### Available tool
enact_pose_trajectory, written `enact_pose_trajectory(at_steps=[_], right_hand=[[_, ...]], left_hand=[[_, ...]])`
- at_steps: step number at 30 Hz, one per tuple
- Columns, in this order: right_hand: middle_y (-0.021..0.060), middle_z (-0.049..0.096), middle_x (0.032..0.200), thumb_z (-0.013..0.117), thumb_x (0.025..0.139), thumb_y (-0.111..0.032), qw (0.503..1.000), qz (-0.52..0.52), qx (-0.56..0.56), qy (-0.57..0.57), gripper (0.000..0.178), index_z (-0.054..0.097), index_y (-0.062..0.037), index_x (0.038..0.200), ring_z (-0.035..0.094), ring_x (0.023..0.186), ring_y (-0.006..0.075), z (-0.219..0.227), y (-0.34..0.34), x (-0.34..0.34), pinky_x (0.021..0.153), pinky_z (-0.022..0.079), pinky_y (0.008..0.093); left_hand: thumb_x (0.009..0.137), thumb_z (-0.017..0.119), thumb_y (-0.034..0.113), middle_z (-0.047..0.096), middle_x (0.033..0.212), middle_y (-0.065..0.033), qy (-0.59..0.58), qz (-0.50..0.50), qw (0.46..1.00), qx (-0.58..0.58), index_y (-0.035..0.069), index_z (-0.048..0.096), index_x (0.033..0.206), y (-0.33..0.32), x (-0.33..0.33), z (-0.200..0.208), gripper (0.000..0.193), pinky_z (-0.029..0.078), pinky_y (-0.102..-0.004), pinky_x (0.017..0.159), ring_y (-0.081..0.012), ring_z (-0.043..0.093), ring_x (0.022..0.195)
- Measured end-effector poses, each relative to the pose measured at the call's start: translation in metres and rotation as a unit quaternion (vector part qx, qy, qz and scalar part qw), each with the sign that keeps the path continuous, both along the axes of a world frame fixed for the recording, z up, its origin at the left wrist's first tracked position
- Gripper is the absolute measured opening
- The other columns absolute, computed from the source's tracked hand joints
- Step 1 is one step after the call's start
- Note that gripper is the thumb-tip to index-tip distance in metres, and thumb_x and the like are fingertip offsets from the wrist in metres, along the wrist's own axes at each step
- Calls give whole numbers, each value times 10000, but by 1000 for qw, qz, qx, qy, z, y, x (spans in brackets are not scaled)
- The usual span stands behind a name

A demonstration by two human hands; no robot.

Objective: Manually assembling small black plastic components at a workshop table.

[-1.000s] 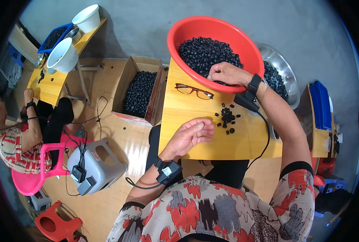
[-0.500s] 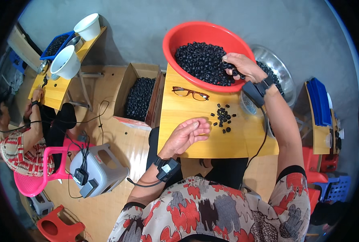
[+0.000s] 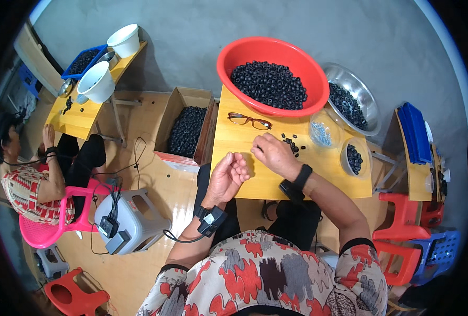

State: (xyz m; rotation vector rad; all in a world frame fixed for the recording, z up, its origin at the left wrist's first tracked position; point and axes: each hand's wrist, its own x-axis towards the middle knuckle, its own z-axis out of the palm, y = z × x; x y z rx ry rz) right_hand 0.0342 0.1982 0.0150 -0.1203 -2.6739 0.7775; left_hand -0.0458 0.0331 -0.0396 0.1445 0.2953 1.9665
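Over the front of the yellow table, my left hand has its palm turned to the right. Its fingers are loosely bent and slightly apart, and no object shows in it. Just right of it is my right hand, back upward, fingers curled in and pinched toward the left hand. What it holds, if anything, is hidden beneath the fingers. Small black ring-like parts lie loose beside it, partly covered by the hand. Behind, a large red basin holds a heap of similar black parts.
Brown-framed glasses lie before the basin. At right stand a steel bowl of dark parts, a clear tub of blue-tinted pieces and a tub of black parts. A carton stands left on the floor. A co-worker sits far left.
My right hand has left the red basin, where it held several black parts, and come down beside my left hand. The left hand has shifted slightly left, its fingers more bent.
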Motion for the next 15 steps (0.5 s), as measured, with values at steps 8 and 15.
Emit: enact_pose_trajectory(at_steps=[8, 15], right_hand=[[116, 491, 855, 612, 816, -182, 987, -52, 150, -14, 143, 532, -81, 880, 571, 824, 316, -16, -8, -11, 640, 484, 431], [158, 551, 946, 615, 792, -155, 998, -20, 63, -4, 221, 588, -31, 974, 542, 937, 343, -12, 1, -3, 855, 435, 419]], left_hand=[[970, 447, 288, 597, 863, -35, 35, 4, 999, -18, 57, 564, 981, -1, 3, 0, 258, 481, -318, 721, -140, 554, 741], [971, 445, 268, 603, 883, -48, 40, -6, 999, 8, 44, 558, 1006, 2, 1, -4, 254, 524, -346, 764, -149, 587, 762]])
